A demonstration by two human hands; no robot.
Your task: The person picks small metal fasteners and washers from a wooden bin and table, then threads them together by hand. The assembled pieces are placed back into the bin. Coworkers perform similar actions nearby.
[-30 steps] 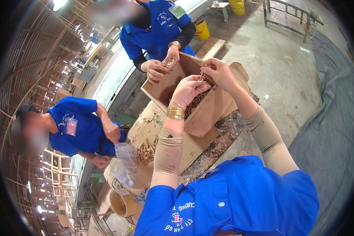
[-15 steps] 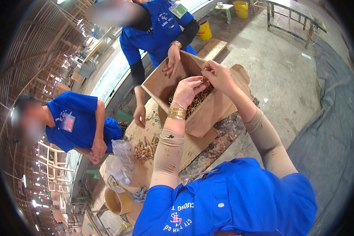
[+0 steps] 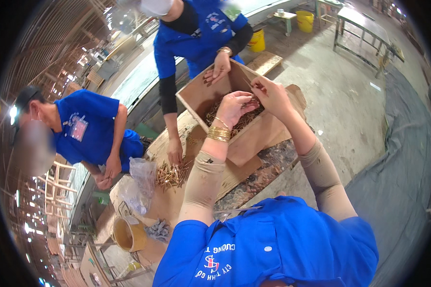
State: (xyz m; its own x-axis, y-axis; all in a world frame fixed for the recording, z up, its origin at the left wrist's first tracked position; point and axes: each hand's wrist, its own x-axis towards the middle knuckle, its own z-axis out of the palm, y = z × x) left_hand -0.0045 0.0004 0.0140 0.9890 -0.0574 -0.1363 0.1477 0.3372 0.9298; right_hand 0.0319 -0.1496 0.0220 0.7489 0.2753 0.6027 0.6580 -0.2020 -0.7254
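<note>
An open wooden box (image 3: 248, 148) stands tilted on the workbench, with many thin brass-coloured screws or bolts (image 3: 239, 121) lying inside. Over its opening, my left hand (image 3: 233, 109) is closed, fingertips pinched together, gold bangles at the wrist. My right hand (image 3: 273, 97) is just beside it at the box's right wall, thumb and fingers also pinched. The fingertips of both hands are close together. Whatever sits between them is too small to make out. A co-worker's hand (image 3: 218, 69) rests on the far rim of the box.
The same co-worker's other hand (image 3: 175, 152) is at a loose pile of brass-coloured fasteners (image 3: 170, 176) on the workbench (image 3: 172, 210). Nearby are a clear plastic bag (image 3: 141, 184), a yellowish bucket (image 3: 129, 234) and a grey cloth (image 3: 158, 230). Another person (image 3: 91, 131) stands at the left.
The co-worker's lower hand has moved down to the loose pile of fasteners. My hands stay pinched over the box, and the view has shifted slightly.
</note>
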